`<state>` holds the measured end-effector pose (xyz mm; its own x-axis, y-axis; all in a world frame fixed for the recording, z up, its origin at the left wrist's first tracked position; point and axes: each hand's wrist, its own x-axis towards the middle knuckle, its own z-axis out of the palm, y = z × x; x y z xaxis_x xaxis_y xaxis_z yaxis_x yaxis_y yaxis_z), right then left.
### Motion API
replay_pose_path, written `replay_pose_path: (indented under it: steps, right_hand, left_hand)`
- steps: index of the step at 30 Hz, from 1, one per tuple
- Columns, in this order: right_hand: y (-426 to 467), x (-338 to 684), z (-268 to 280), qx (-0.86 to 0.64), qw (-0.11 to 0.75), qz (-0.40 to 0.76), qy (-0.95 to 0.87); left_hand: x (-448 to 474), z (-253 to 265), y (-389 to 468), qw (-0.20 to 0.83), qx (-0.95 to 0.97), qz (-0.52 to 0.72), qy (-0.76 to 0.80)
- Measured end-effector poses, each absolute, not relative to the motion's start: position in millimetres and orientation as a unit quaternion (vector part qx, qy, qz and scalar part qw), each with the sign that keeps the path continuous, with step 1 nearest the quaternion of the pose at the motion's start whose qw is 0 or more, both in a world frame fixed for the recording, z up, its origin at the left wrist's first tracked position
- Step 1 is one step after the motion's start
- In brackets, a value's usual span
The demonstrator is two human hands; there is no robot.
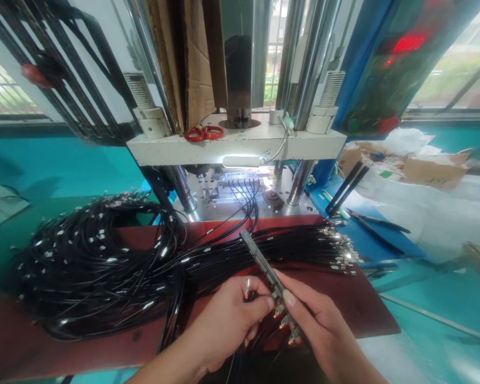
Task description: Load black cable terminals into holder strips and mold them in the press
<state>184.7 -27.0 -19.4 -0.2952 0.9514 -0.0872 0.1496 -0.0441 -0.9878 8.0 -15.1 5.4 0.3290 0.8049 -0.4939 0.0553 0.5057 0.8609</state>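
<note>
My right hand (318, 314) grips the lower part of a narrow dark metal bar (260, 260) between thumb and fingers, the bar tilted with its far end pointing up and left. Several small metal connectors (283, 321) sit along the bar's near end, with black cables hanging below. Fingers closed, my left hand (240, 312) pinches at the bar's edge, on what seems to be a cable connector, mostly hidden. Another shiny connector tip (247, 288) pokes out between its fingers. Behind the hands lies a bundle of black cables (272, 246), metal ends to the right.
A press with a pale upper plate (240, 143) stands ahead; cables run into a lit mold (236, 186) on its steel base. Red-handled scissors (204, 133) rest on top. Coiled cables (88, 261) fill the left. Tweezers (378, 226) lie on the blue surface at right.
</note>
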Motion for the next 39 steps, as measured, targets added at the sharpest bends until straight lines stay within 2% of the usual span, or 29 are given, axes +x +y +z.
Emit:
replay_pose_path:
  steps: [5,8,12,16,20,23,30,39]
  right_hand:
    - [-27,184,-12,-0.474,0.357,0.593,-0.544]
    - [-26,187,-4,-0.481,0.36,0.629,-0.493]
    - [-27,190,1,-0.504,0.405,0.601,-0.47]
    - [-28,184,-3,-0.497,0.419,0.625,-0.432]
    - [-27,183,-6,-0.482,0.422,0.644,-0.418]
    - [-26,187,-5,-0.488,0.384,0.65,-0.437]
    - [-24,188,2,-0.45,0.358,0.647,-0.501]
    - [-23,190,3,-0.437,0.333,0.642,-0.536]
  left_hand:
    - [4,6,-15,0.709,0.404,0.253,0.52]
    - [-4,2,-15,0.71,0.371,0.337,0.495]
    - [-18,-3,-17,0.754,0.28,0.421,0.418]
    - [-26,-2,-22,0.805,0.241,0.423,0.339]
    - [-25,-2,-25,0.793,0.237,0.43,0.36]
    - [-18,-2,-25,0.766,0.267,0.416,0.411]
    - [-5,6,-21,0.721,0.364,0.272,0.523]
    - [-2,10,-16,0.705,0.385,0.252,0.54]
